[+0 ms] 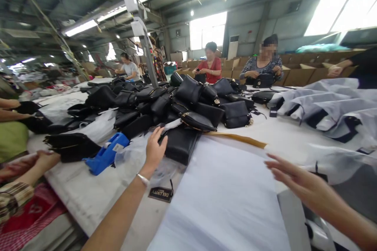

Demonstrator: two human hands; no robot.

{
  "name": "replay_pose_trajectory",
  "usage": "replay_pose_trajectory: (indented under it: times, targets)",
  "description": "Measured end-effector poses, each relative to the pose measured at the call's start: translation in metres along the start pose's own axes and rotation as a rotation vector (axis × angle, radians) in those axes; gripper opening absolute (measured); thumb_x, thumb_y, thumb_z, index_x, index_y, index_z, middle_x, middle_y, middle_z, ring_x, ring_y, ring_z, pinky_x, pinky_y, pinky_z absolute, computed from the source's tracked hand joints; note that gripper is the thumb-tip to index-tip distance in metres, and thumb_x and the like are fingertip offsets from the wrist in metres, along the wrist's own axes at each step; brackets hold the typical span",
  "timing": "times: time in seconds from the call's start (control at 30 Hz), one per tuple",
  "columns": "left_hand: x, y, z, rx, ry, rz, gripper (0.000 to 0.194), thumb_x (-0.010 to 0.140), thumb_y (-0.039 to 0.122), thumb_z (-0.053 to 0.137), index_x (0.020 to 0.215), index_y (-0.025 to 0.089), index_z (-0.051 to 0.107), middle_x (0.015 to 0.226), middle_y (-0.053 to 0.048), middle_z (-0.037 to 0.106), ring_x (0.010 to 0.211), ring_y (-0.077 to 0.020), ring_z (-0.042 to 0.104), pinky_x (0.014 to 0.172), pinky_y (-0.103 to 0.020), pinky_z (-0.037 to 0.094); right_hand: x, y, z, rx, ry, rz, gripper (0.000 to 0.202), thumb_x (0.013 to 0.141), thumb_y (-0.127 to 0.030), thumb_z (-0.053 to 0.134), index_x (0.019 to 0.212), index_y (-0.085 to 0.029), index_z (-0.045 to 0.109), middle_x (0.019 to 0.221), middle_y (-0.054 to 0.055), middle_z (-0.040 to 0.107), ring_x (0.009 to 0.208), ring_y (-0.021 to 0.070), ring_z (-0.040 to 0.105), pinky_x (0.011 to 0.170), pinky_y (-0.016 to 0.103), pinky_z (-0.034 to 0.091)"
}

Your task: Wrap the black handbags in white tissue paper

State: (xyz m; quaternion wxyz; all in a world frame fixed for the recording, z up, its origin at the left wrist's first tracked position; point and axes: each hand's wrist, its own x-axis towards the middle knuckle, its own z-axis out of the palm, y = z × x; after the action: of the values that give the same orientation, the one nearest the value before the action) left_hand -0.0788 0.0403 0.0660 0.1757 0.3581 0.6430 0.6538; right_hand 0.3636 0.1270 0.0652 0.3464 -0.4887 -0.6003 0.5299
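Note:
My left hand (154,148) reaches forward and touches the near edge of a black handbag (180,144) at the front of a big pile of black handbags (188,100). Its fingers are spread and hold nothing. A thin bracelet sits on that wrist. My right hand (290,174) hovers flat and open over a large white sheet (224,188) spread on the table, fingers pointing left, holding nothing. A black hang tag (160,193) lies on the table under my left forearm.
A blue tape dispenser (106,153) lies left of my left hand. Another person's hands (44,160) rest at the left table edge. Grey dust bags (332,106) are heaped at right. Several workers sit across the table, with cardboard boxes (300,73) behind them.

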Motion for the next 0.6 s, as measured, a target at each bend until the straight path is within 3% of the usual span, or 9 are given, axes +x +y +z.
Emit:
replay_pose_trajectory:
  times: [0.1, 0.2, 0.27, 0.33, 0.4, 0.5, 0.6]
  targets:
    - [0.016, -0.027, -0.033, -0.084, -0.006, -0.211, 0.043, 0.08, 0.02, 0.069, 0.122, 0.016, 0.063, 0.143, -0.013, 0.052, 0.137, -0.0277, 0.042, 0.116, -0.043, 0.028, 0.015, -0.01, 0.099, 0.044, -0.237, 0.016, 0.08, 0.074, -0.061, 0.072, 0.141, -0.023, 0.051, 0.127, 0.013, 0.065, 0.114, 0.0322, 0.062, 0.095, 0.049, 0.055]
    - [0.02, -0.044, -0.04, -0.183, -0.064, -0.353, 0.042, 0.077, 0.021, 0.072, 0.118, 0.016, 0.063, 0.128, -0.015, 0.063, 0.115, -0.0277, 0.06, 0.099, -0.043, 0.047, 0.035, -0.017, 0.189, 0.209, -0.358, 0.092, 0.082, 0.082, -0.067, 0.06, 0.144, -0.016, 0.045, 0.139, 0.018, 0.055, 0.117, 0.0276, 0.062, 0.098, 0.043, 0.053]
    - [0.02, -0.05, -0.039, -0.26, -0.102, -0.422, 0.044, 0.076, 0.023, 0.075, 0.118, 0.017, 0.063, 0.114, -0.012, 0.069, 0.098, -0.0241, 0.066, 0.085, -0.039, 0.053, 0.049, -0.018, 0.229, 0.254, -0.388, 0.106, 0.075, 0.084, -0.07, 0.053, 0.137, -0.017, 0.051, 0.138, 0.018, 0.057, 0.115, 0.0258, 0.063, 0.098, 0.043, 0.053]
    - [0.016, -0.051, -0.037, -0.336, -0.135, -0.459, 0.044, 0.074, 0.024, 0.077, 0.116, 0.018, 0.064, 0.101, -0.009, 0.072, 0.085, -0.0201, 0.067, 0.075, -0.033, 0.054, 0.06, -0.019, 0.252, 0.244, -0.394, 0.096, 0.07, 0.086, -0.073, 0.046, 0.13, -0.02, 0.056, 0.13, 0.014, 0.063, 0.11, 0.0244, 0.065, 0.095, 0.044, 0.053]
    - [0.008, -0.048, -0.036, -0.402, -0.156, -0.465, 0.046, 0.071, 0.024, 0.079, 0.114, 0.018, 0.066, 0.096, -0.007, 0.073, 0.079, -0.0178, 0.067, 0.069, -0.028, 0.053, 0.065, -0.021, 0.262, 0.205, -0.366, 0.115, 0.068, 0.086, -0.075, 0.042, 0.126, -0.023, 0.059, 0.121, 0.012, 0.068, 0.102, 0.0236, 0.068, 0.089, 0.044, 0.055]
    - [-0.018, -0.032, -0.037, -0.471, -0.15, -0.447, 0.052, 0.07, 0.023, 0.081, 0.119, 0.02, 0.065, 0.104, -0.006, 0.074, 0.082, -0.0168, 0.067, 0.067, -0.023, 0.052, 0.056, -0.029, 0.262, 0.17, -0.288, 0.21, 0.067, 0.085, -0.075, 0.043, 0.123, -0.024, 0.06, 0.113, 0.011, 0.071, 0.096, 0.0244, 0.068, 0.08, 0.042, 0.057]
    - [-0.06, -0.009, -0.041, -0.569, -0.158, -0.442, 0.057, 0.072, 0.025, 0.08, 0.126, 0.024, 0.062, 0.117, -0.006, 0.072, 0.095, -0.0187, 0.068, 0.075, -0.024, 0.053, 0.023, -0.034, 0.256, 0.257, -0.216, 0.243, 0.065, 0.085, -0.072, 0.046, 0.123, -0.022, 0.062, 0.116, 0.01, 0.071, 0.106, 0.0276, 0.066, 0.084, 0.044, 0.057]
